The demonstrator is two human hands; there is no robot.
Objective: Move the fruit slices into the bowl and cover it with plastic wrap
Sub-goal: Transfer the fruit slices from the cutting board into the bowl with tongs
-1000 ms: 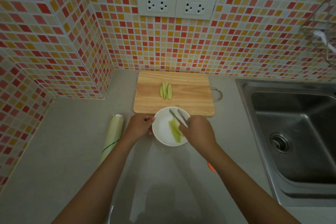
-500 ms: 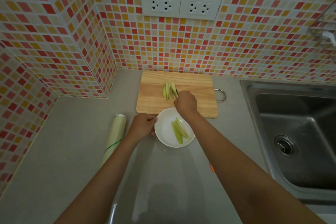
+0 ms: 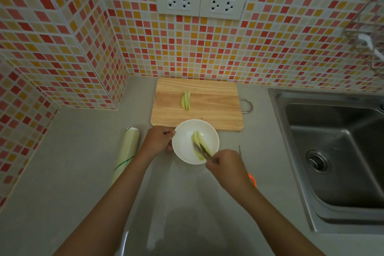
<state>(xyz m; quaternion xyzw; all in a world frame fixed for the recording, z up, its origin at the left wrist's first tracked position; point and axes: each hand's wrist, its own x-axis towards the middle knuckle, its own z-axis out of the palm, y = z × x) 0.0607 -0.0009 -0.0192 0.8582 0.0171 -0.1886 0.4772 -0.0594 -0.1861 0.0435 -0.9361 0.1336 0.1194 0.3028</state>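
A white bowl (image 3: pixel 185 141) sits on the grey counter just in front of a wooden cutting board (image 3: pixel 209 108). Pale green fruit slices (image 3: pixel 197 137) lie inside the bowl. Two more slices (image 3: pixel 186 100) stay on the board. My left hand (image 3: pixel 158 139) grips the bowl's left rim. My right hand (image 3: pixel 225 164) holds metal tongs (image 3: pixel 202 149) whose tips reach into the bowl over the slices. A roll of plastic wrap (image 3: pixel 125 153) lies to the left of the bowl.
A steel sink (image 3: pixel 332 158) fills the right side. Behind my right hand lies a knife with an orange handle (image 3: pixel 251 178), mostly hidden. Tiled walls close off the back and left, with two sockets (image 3: pixel 200 2) above the board.
My right hand went to the board with the tongs, then came back over the bowl. One slice fewer lies on the board and more lie in the bowl.
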